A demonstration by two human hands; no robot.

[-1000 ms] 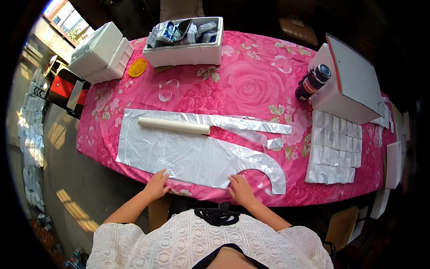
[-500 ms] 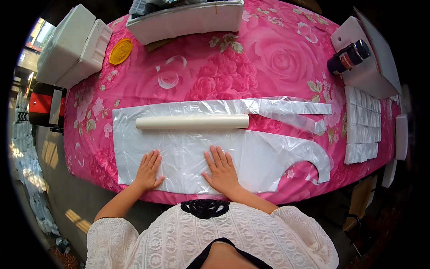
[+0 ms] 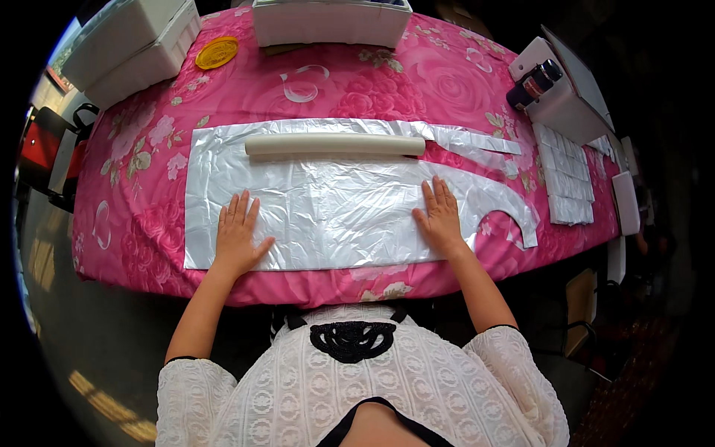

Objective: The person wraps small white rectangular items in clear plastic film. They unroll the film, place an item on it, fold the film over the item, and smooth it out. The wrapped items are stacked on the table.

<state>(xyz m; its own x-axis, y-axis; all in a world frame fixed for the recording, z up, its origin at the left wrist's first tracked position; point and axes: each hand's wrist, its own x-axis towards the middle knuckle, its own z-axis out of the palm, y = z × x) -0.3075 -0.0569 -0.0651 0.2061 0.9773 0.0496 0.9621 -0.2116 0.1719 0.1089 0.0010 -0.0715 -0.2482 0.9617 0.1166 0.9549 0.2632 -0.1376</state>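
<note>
A thin white plastic apron (image 3: 335,216) lies spread across the table, its neck loop and straps pointing right. My left hand (image 3: 238,231) rests flat on its left part, fingers spread. Farther right, my right hand (image 3: 440,216) presses flat on the sheet close to the curved neck cut-out, fingers stretched out and holding nothing. Beyond both hands, a cream-white roll or tube (image 3: 335,144) lies lengthwise on the apron's far side, touched by neither hand.
A pink rose-patterned cloth (image 3: 313,287) covers the table. Folded white plastic packs (image 3: 564,175) lie at the right, near a dark flask (image 3: 534,84) and a white foam box (image 3: 570,93). Foam boxes (image 3: 335,24) and a yellow woven plate (image 3: 217,53) stand at the far side.
My right hand has slid well to the right across the apron, away from my left hand, which stays flat. The sheet looks flatter along its near edge. The whole view has shifted.
</note>
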